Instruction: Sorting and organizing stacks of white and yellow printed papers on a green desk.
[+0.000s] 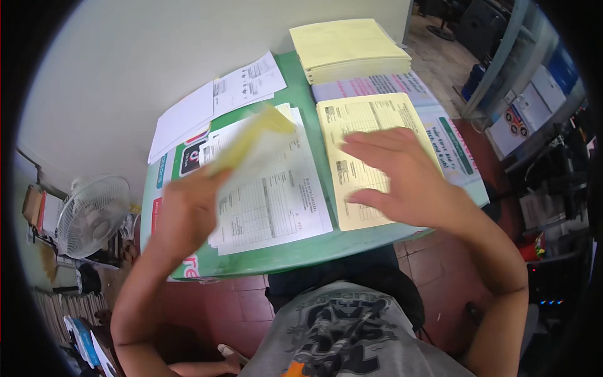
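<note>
My left hand [191, 209] is closed on a yellow sheet of paper [240, 136], blurred and curled above a pile of white printed forms [278, 207]. Over a pile of yellow printed forms [372, 113] at the right is my right hand [395, 176], its fingers apart and nothing held; whether it touches the top form cannot be told. Behind these yellow forms stands a thick stack of yellow paper [348, 42]. White sheets [249, 77], some printed, lie along the wall at the back left.
The piles lie on a table with a green printed cover [301, 257]. A wall [141, 61] borders its far left side. A white electric fan [94, 217] stands at the left. A seated person's lap, in a grey printed shirt [339, 330], meets the table's near edge.
</note>
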`<state>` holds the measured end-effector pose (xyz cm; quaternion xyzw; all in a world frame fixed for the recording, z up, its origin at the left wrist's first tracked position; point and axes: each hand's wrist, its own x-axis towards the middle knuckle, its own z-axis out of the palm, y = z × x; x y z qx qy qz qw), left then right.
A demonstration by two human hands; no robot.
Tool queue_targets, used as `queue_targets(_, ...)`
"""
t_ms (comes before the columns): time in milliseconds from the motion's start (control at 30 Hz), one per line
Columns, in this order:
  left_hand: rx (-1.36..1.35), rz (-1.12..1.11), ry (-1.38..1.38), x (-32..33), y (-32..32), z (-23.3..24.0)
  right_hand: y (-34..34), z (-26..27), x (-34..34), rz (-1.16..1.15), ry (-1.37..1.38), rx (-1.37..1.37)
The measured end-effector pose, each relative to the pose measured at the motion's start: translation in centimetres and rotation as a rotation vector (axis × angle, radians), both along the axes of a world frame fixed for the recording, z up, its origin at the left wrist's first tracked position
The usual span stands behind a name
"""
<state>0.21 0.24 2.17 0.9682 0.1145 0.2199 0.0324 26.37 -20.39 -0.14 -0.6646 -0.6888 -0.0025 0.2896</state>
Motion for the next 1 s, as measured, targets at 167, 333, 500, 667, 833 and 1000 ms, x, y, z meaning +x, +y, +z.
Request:
queue_targets(167,0.125,0.134,-0.186,-0.2,1.9,5.2,-8.0,-1.9,3.6,-0.044,-0.236,-0.349)
queue_targets(333,0.151,-0.063,-0.423,5.9,-0.7,7.8,-10.4,-3.5,3.9,0.039,-0.314,-0.250)
queue_targets(500,0.319,-0.352,-0.248,10.2,-4.2,5.6,-10.1,-2.7,4.1,0.062,-0.287,-0.187)
queue_targets(667,-0.017,-0.433,0.002,14.2,-8.2,1.4,-8.3,0.8,3.8,-0.081,-0.290,-0.105)
queue_targets(833,-0.195,-0.446,0.143,15.8,-8.7,0.5,-5.0,2.7,2.8,-0.150,-0.457,0.325)
queue_targets(1000,-0.383,-0.085,-0.237,14.9,-4.3,3.4,-2.3,0.1,-1.1,0.027,-0.351,0.467)
